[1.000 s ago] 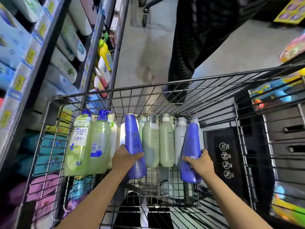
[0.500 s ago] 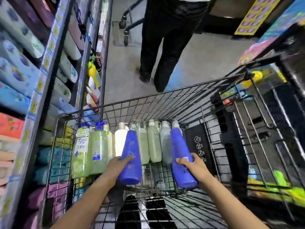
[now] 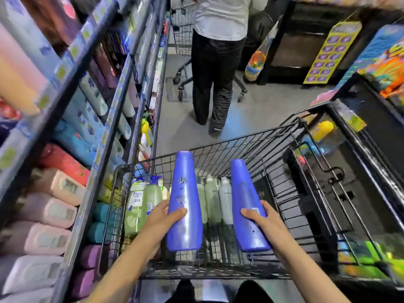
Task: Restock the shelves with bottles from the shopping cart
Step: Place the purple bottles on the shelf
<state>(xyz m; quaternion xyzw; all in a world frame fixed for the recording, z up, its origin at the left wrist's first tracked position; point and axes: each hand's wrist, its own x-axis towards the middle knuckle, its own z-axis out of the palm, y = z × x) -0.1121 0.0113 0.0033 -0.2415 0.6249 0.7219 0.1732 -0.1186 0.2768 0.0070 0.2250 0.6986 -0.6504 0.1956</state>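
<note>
Store aisle, shelves [image 3: 91,119] along frame left. Left hand [image 3: 162,219] grips one blue bottle [image 3: 184,206]; right hand [image 3: 265,221] grips another [image 3: 247,206], both above the cart [image 3: 273,136] at lower centre. Risk: smooth, low-held bottles slipping; person [image 3: 215,62] ahead blocking the way.

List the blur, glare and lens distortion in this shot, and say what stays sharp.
Head view: the shelves at left and the toy display at right smear with motion blur; wide-angle bending bows the cart rim and shelf edges; soft glare streaks the left blue bottle and right blue bottle; both bottles, the left hand and right hand stay fairly sharp.
</note>
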